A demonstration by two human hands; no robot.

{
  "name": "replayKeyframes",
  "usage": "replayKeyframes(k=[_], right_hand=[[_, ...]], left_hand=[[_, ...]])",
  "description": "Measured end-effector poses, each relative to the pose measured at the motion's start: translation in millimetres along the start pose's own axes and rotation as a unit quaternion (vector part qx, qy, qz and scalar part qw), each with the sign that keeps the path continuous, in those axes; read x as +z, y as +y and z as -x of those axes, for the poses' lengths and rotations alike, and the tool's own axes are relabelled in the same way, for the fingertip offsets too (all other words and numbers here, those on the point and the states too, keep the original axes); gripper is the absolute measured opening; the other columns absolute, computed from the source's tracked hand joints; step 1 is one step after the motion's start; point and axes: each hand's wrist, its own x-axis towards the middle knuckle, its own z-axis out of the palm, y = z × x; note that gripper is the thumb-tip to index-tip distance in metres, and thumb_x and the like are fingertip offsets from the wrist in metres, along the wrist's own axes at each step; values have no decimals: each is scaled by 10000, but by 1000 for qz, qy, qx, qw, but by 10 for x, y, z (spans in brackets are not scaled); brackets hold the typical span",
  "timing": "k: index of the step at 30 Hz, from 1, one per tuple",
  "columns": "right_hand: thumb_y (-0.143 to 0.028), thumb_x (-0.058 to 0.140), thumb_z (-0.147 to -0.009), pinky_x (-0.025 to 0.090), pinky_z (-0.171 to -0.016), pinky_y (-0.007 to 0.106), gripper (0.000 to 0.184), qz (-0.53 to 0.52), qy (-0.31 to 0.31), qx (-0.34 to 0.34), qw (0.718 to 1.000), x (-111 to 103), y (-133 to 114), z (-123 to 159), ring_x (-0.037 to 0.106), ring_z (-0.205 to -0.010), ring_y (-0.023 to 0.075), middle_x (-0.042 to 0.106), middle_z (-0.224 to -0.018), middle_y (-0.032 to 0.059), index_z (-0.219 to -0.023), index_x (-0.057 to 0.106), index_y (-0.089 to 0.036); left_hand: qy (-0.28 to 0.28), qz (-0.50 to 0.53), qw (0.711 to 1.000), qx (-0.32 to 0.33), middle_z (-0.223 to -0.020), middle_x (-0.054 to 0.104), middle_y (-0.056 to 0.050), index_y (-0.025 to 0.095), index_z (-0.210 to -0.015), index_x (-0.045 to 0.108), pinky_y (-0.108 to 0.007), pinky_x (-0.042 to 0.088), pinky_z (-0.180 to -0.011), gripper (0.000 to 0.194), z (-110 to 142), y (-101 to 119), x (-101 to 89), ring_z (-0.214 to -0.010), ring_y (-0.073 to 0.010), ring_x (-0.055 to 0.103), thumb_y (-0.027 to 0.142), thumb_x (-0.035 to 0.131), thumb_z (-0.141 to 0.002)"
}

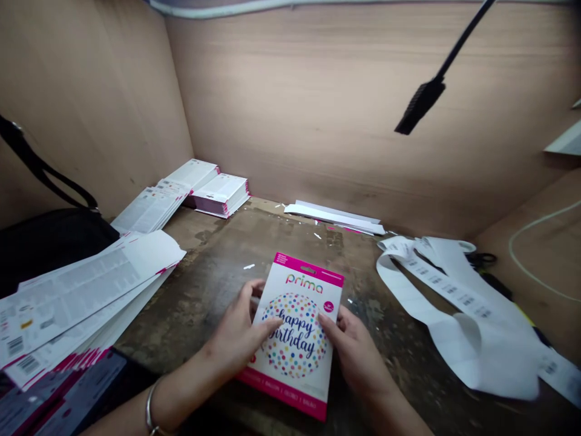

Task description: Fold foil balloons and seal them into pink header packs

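Between my two hands is a balloon packet (pixel 297 339), white with pink bands, printed "prima" and "happy birthday" over coloured dots. Its front faces me and it leans slightly over the table. My left hand (pixel 240 333) grips the left edge, thumb on the front and fingers behind. On the opposite edge, my right hand (pixel 351 339) holds it the same way, thumb across the printed circle. The fingers behind the packet are mostly hidden.
Fanned printed sleeves (pixel 91 284) lie at the left, with neat stacks (pixel 222 194) behind them. White strips (pixel 336 218) rest along the back wall. A curling roll of barcode labels (pixel 454 315) spreads at the right, near dark scissors (pixel 485 259). A black cable end (pixel 420 108) hangs above.
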Motion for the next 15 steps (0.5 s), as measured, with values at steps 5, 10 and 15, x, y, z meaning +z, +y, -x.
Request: replayKeyframes(k=[5,10,15], right_hand=[[-504,661,-743,538,-698,419,421,45,-9,53,998,-123,149,-89,680,-803,290,715,-914,128,-942,599,-139],[-409,615,-789,515,-609,424,253,454,72,13,888,-270,-143,40,642,-641,279,657,-656,87,-728,607,-164],[-227,446,-899,456,-937,443,321,685,63,-247,682,-93,-219,-45,506,-1158,290,555,-1246,170,-1178,570,-127]], left_hand=[[-174,-306,898,265,-1289,545,-41,297,-1149,593,-476,335,-1068,293,54,-188,-46,-1276,-271,388,252,541,-864],[-212,-362,868,267,-1284,557,-43,272,-1182,587,-438,404,-1026,299,65,-298,33,-1262,-266,410,279,488,-900],[-212,-384,856,274,-1279,566,-29,274,-1166,602,-431,406,-1028,288,31,-263,50,-1243,-266,435,296,467,-912]])
